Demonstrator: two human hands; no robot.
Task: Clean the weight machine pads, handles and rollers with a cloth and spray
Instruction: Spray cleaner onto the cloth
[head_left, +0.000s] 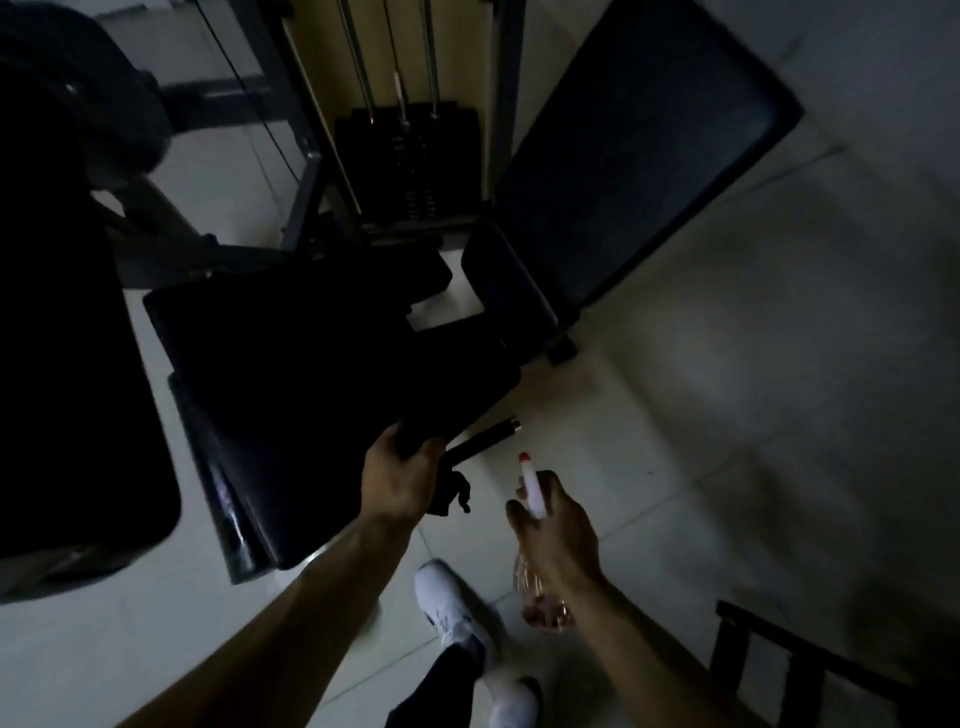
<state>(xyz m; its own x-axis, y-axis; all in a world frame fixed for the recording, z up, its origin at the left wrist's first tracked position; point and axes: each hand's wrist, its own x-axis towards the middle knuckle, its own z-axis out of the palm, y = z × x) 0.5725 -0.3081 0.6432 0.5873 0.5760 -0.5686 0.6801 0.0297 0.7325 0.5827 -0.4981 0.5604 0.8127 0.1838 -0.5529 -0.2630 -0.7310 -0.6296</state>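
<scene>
Head view: my left hand curls its fingers round the corner of the pad, probably steadying it for wiping. The dark scrap hanging beneath may be the cloth, but it's too murky to tell. My right hand clenches the spray bottle, nozzle towards the handle, ready to spray. The bottle's lower half is blurred.

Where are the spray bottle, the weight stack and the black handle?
spray bottle (532, 488): head view, white neck above the fingers.
weight stack (408, 156): head view, middle of the plates.
black handle (480, 440): head view, middle of its grip.
</scene>
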